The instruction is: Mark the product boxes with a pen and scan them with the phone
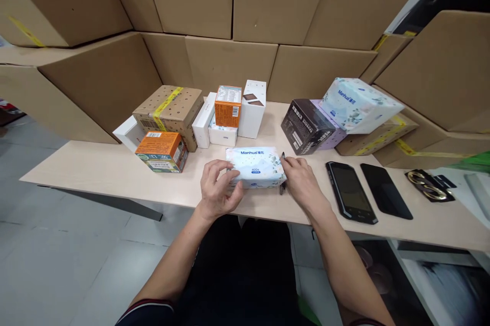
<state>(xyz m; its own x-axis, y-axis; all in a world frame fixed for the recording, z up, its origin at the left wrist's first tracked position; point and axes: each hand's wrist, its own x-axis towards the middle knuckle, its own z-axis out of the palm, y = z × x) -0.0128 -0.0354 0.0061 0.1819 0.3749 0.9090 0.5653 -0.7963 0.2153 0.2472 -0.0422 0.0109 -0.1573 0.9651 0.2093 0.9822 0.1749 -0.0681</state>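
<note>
A pale blue tissue pack [255, 166] printed "Manhua" lies on the light wooden table [95, 170] right in front of me. My left hand [218, 191] curls round its left end, fingers over the top and front. My right hand [300, 180] presses against its right end, and a black pen [282, 173] pokes out between that hand's fingers beside the pack.
Behind stand an orange box [163, 151], a taped brown carton [170, 111], white boxes [250, 106], an orange-labelled box [227, 106], a black box [308, 127] and another tissue pack [360, 104]. Two black phones [350, 192] [386, 191] and scissors [429, 185] lie at right. Large cartons wall the back.
</note>
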